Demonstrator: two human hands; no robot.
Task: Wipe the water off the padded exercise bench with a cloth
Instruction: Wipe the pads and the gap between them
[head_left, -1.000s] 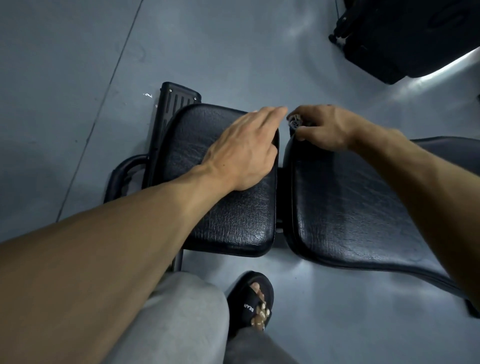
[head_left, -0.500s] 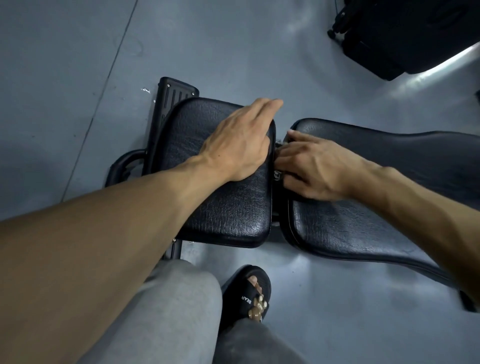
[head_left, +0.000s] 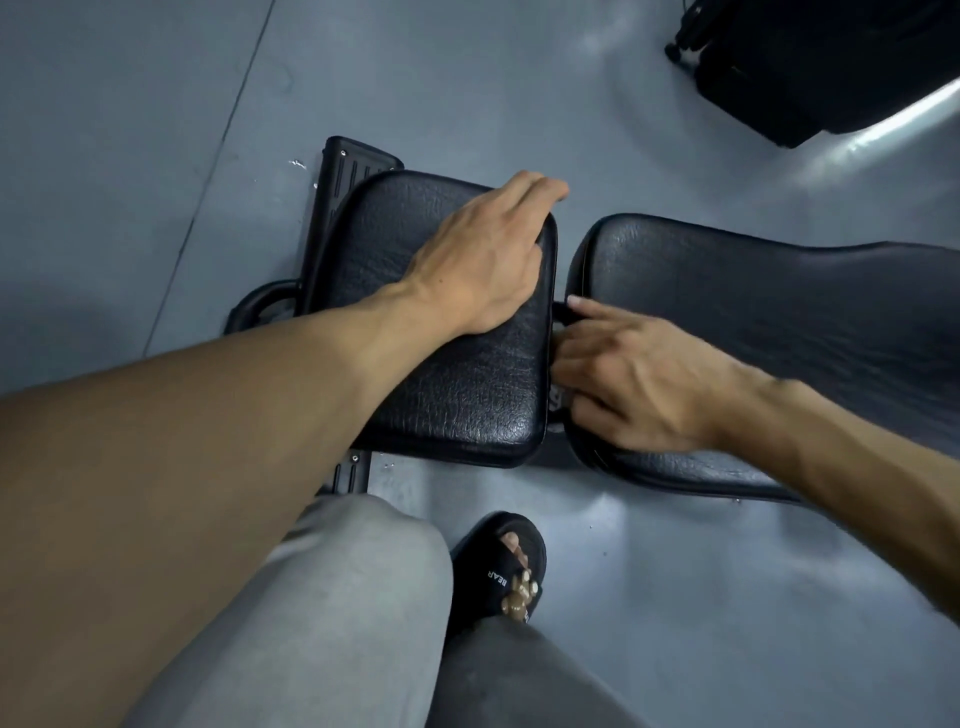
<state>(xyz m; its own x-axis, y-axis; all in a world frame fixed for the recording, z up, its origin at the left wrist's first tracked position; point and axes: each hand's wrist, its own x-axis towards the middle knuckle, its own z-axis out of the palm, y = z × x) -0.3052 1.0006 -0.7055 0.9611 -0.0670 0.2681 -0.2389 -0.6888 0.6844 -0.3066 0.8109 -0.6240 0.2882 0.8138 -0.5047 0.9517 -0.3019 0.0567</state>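
The bench has two black padded parts: a seat pad (head_left: 467, 405) on the left and a longer back pad (head_left: 779, 312) on the right, with a narrow gap between them. My left hand (head_left: 483, 254) rests flat on the seat pad, fingers straight and reaching its far right corner. My right hand (head_left: 634, 384) is at the gap, on the near left end of the back pad, fingers curled down over a small patterned cloth (head_left: 557, 401). Only a scrap of the cloth shows beneath the fingers. The index finger points out along the gap.
The bench's black frame foot (head_left: 353, 161) and a curved handle (head_left: 260, 301) stick out on the left. A black wheeled case (head_left: 810, 62) stands at the back right on the grey floor. My slippered foot (head_left: 504, 566) and grey trouser leg (head_left: 337, 597) are below the bench.
My right hand has slid with the cloth from the far end of the gap towards me, down to the near part. My left hand has stayed on the seat pad.
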